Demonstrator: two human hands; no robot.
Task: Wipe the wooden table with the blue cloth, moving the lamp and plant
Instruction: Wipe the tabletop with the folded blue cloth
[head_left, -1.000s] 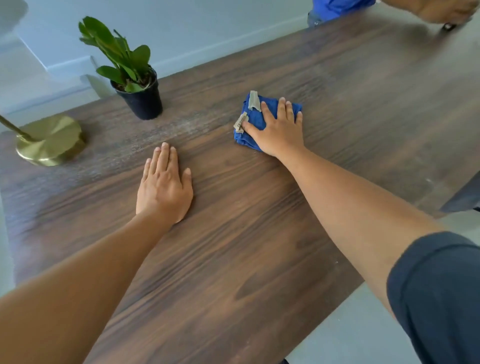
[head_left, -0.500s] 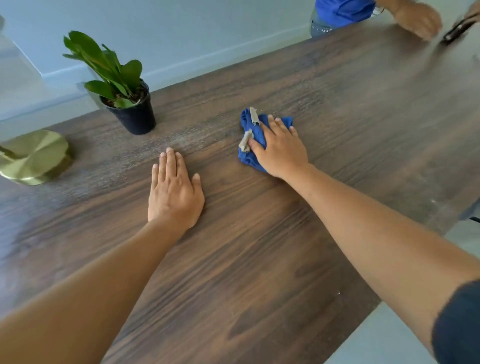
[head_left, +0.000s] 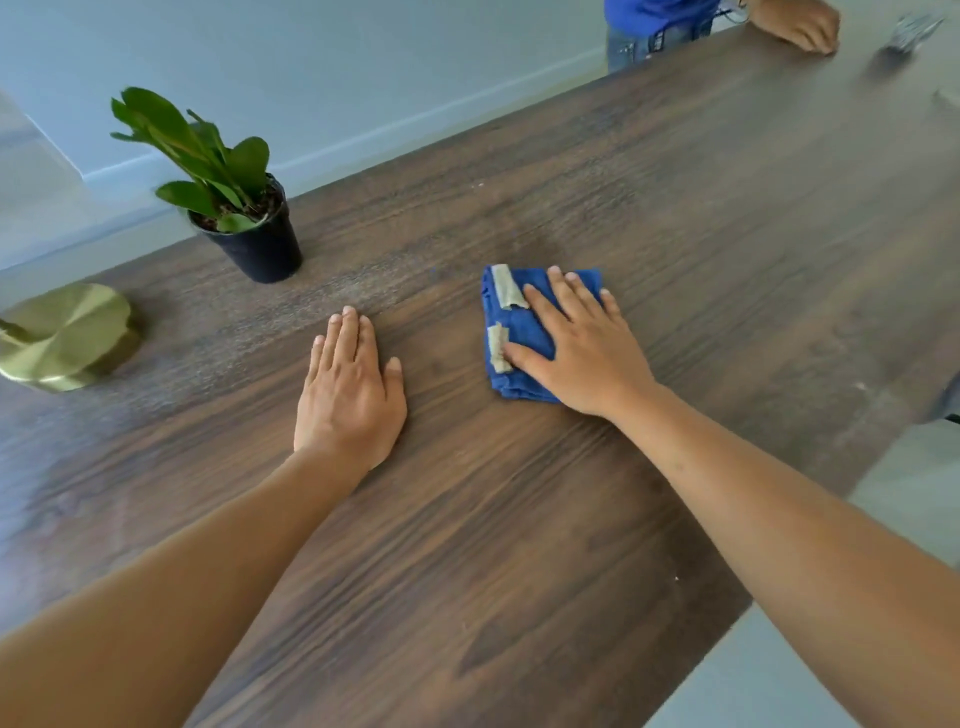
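Blue cloth (head_left: 524, 332), folded into a thick pad, lies on the dark wooden bench (head_left: 519, 519) right of centre, pinned under the right hand, and the rest of the scene reads from the left as follows. At the far left edge sits the round brass base of the lamp (head_left: 67, 335), flat on the bench, with only a short stub of its stem showing where it leaves the picture. Just beyond and to the right of it stands the plant (head_left: 208, 161), broad green leaves rising and leaning left out of a black pot (head_left: 260, 244) that sits upright near the far edge of the bench, apart from the lamp base. Nearer the camera, the left hand (head_left: 350, 395) rests palm down on bare wood, fingers straight and close together, thumb out to the side, holding nothing. A clear strip of wood separates it from the cloth. Two pale tabs or strips show on the cloth's left side, one near the far corner, one at the near left by the thumb. The right hand (head_left: 576, 343) lies flat on top of the cloth, fingers slightly spread and reaching to its far edge, thumb along its left part; it presses down rather than pinching. At the far right corner of the bench another person's hand (head_left: 797, 26) rests on the wood, with a blue garment (head_left: 654, 10) beside it, and a small blurred object (head_left: 906, 34) lies further right, too smeared to identify.
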